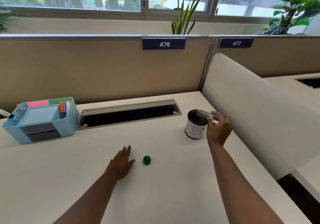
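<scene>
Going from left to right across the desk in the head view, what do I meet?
Blue desk organizer → left hand → green plastic piece → mesh cup marked BIN → right hand, pinching a clear container.

The counter (164, 189) has lots of open room in the middle, with a small green thing (146, 160) sitting there. On the right, the white wall (251, 111) stands close beside the bin (195, 132). The blue box (66, 119) fills the far left.
</scene>
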`<state>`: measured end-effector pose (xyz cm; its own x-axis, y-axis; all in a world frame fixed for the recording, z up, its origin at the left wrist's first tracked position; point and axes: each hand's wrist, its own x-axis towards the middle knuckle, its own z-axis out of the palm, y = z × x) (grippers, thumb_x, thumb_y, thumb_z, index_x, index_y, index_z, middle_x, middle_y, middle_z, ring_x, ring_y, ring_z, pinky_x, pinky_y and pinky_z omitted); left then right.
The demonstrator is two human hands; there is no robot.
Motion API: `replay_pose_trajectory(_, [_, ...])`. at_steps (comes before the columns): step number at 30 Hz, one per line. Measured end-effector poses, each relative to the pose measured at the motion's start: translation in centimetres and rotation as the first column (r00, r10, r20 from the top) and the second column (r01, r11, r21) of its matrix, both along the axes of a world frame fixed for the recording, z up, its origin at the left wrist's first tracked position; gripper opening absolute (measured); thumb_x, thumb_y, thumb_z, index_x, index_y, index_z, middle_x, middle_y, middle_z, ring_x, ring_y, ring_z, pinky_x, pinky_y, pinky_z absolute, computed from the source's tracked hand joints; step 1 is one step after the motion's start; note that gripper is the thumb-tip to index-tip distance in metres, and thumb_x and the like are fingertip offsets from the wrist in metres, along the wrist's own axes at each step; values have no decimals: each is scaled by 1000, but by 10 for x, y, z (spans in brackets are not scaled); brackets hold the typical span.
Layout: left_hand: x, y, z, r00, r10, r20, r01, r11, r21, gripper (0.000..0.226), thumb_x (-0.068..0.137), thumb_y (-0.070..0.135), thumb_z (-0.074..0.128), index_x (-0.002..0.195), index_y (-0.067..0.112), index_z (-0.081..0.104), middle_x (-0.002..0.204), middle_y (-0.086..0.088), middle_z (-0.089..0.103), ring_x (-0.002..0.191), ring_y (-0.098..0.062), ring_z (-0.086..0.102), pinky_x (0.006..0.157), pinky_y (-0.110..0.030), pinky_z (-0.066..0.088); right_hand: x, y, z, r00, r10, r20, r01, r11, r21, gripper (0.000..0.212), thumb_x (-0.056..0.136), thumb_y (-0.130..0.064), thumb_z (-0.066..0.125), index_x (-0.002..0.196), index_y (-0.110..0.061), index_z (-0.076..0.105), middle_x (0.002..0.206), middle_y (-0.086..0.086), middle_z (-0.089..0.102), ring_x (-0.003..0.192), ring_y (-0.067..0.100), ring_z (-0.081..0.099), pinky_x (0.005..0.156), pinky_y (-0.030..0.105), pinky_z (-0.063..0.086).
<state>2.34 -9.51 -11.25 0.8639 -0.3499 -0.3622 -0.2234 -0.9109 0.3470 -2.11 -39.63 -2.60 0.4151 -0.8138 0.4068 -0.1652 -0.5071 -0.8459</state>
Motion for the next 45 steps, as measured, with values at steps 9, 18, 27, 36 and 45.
replay_pose_trajectory(9, [-4,-25,57,948,285,-145,-306,681,-665,47,92,28,56,134,11,48,142,-8,50,132,-22,45,108,-29,33,15,109,-9,870,359,337,-471,408,782,24,82,-1,64,105,6,61,83,10,63,68,13,60,52,12,56])
replay_pose_trajectory(18, [-3,-18,62,766,459,-450,-587,213,-781,29,91,17,58,115,1,59,118,-20,64,107,-31,61,87,-39,46,10,177,-34,661,725,192,-547,290,785,12,84,-13,65,95,-8,66,80,5,66,70,15,62,62,22,55])
replay_pose_trajectory(27, [11,7,55,768,559,-313,-533,286,-796,22,86,16,65,104,3,63,109,-20,66,105,-35,62,90,-42,49,10,158,-75,248,419,-873,-784,616,73,48,83,-28,60,129,-25,46,131,7,46,123,27,39,95,37,42])
replay_pose_trajectory(36, [9,19,57,808,509,-298,-498,319,-806,14,85,18,66,97,12,61,99,-12,64,96,-30,63,81,-37,48,16,169,-61,456,568,-685,-692,710,127,28,86,-12,57,114,-11,60,117,15,60,109,28,56,88,28,43])
replay_pose_trajectory(45, [1,26,67,862,371,-344,-466,319,-825,11,81,18,71,88,22,64,88,-8,64,81,-26,64,75,-36,52,28,184,5,771,636,24,-534,626,568,6,79,-14,69,74,-18,72,88,10,73,85,21,65,89,39,54])
